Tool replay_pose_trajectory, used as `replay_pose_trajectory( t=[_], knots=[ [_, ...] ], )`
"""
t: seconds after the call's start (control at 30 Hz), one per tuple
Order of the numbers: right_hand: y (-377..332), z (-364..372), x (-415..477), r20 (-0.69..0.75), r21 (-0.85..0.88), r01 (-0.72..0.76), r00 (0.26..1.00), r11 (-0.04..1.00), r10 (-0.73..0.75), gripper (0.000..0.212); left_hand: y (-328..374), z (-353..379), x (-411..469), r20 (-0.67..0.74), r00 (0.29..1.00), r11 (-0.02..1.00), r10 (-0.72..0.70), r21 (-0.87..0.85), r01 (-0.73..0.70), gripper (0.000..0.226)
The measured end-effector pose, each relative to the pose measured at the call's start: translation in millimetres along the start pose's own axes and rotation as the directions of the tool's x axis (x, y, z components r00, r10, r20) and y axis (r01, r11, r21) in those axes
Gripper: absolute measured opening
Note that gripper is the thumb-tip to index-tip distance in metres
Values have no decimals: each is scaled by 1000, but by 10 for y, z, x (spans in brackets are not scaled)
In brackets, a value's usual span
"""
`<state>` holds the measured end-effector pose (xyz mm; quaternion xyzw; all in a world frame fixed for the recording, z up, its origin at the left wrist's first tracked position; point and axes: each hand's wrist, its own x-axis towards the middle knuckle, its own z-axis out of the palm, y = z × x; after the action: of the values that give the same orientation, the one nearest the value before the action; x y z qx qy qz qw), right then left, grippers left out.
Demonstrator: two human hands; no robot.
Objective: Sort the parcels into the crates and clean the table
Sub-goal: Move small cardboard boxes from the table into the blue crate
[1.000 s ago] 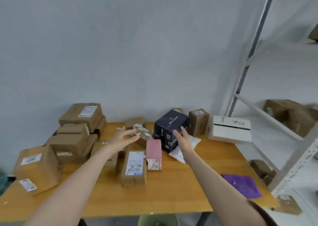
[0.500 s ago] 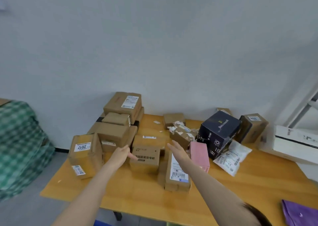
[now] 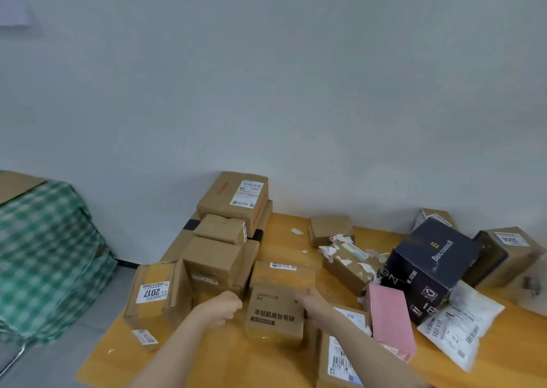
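A brown printed box (image 3: 275,307) stands near the front of the wooden table (image 3: 284,245) among many parcels. My left hand (image 3: 222,306) is at its left side with the fingers curled against it. My right hand (image 3: 313,300) grips its right upper edge. A labelled flat box (image 3: 340,358) lies under my right forearm. A pink box (image 3: 390,319) lies just right of that. No crate is in view.
A stack of brown boxes (image 3: 233,201) rises behind, with a box labelled 2017 (image 3: 151,293) at the left edge. A torn box (image 3: 349,265), a dark blue box (image 3: 429,269), a white mailer bag (image 3: 461,328) and another brown box (image 3: 509,254) lie right. A green checked cloth (image 3: 44,257) covers something left of the table.
The view has swung left. Both hands moved from the dark blue box area to the printed brown box and closed in on its two sides.
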<state>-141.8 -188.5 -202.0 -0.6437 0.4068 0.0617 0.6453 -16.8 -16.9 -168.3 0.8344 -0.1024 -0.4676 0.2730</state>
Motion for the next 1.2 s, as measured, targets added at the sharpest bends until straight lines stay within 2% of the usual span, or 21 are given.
replay_pose_trajectory(
  t=[0.1, 0.2, 0.3, 0.4, 0.5, 0.57, 0.77, 0.93, 1.0, 1.1, 1.2],
  knots=[
    [-117, -86, 211, 77, 48, -151, 986, 987, 147, 24, 207, -42, 261, 23, 999, 999, -41, 7, 41, 40],
    [-196, -115, 274, 122, 0, -308, 944, 951, 306, 21, 321, -7, 347, 73, 991, 994, -110, 19, 109, 42],
    [-200, -142, 370, 134, -51, -330, 933, 943, 333, 31, 324, 24, 365, 109, 989, 993, -102, -43, 107, 47],
    [-211, -93, 195, 67, 20, -317, 947, 948, 315, 27, 286, 15, 279, 118, 991, 975, -60, -206, 83, 46],
    [-126, -106, 78, -100, 118, -148, 982, 982, 160, 20, 237, -15, 165, 106, 994, 956, -14, -291, 45, 35],
    [-24, -114, -96, -196, 199, -46, 977, 979, 86, 20, 157, -27, -11, 124, 992, 947, 38, -322, 4, 30],
    [303, -20, -684, -355, 438, 175, 935, 882, -9, 27, -140, 19, -474, 150, 970, 895, 190, -433, -108, 26],
    [428, 66, -1053, -363, 599, 270, 931, 754, -45, 17, -248, -11, -717, 122, 942, 864, 312, -449, -228, 32],
    [478, 93, -1199, -365, 611, 309, 927, 729, -87, 15, -328, 7, -838, 119, 933, 852, 339, -459, -251, 34],
    [544, 107, -1353, -332, 602, 348, 928, 718, -171, 25, -431, 43, -1056, 92, 926, 837, 366, -468, -285, 32],
    [573, 148, -1557, -290, 593, 376, 925, 712, -247, 26, -538, 87, -1281, 48, 913, 816, 406, -469, -338, 23]
  ],
)
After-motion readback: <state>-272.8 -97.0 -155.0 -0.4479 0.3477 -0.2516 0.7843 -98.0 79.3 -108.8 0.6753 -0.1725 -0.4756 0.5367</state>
